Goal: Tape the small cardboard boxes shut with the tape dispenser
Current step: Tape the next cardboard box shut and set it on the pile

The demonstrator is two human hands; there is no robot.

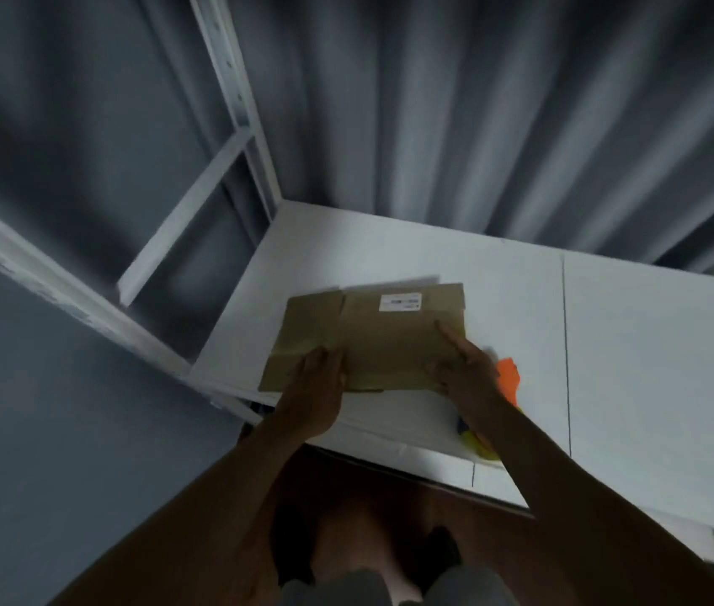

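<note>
Head view, early stage: a flattened cardboard box (pixel 364 338) is lying on the white table (pixel 631 343), white label (pixel 400 302) upward, not yet formed or taped. Left hand (pixel 316 387) is resting flat on its near edge, fingers relaxed, gripping nothing. Right hand (pixel 462 365) is pressing its right side, forefinger extended, grip loose. An orange and yellow item (pixel 508 378), possibly the tape dispenser, is lying just beside the right wrist, untouched. Judged remaining: folding, closing, taping.
</note>
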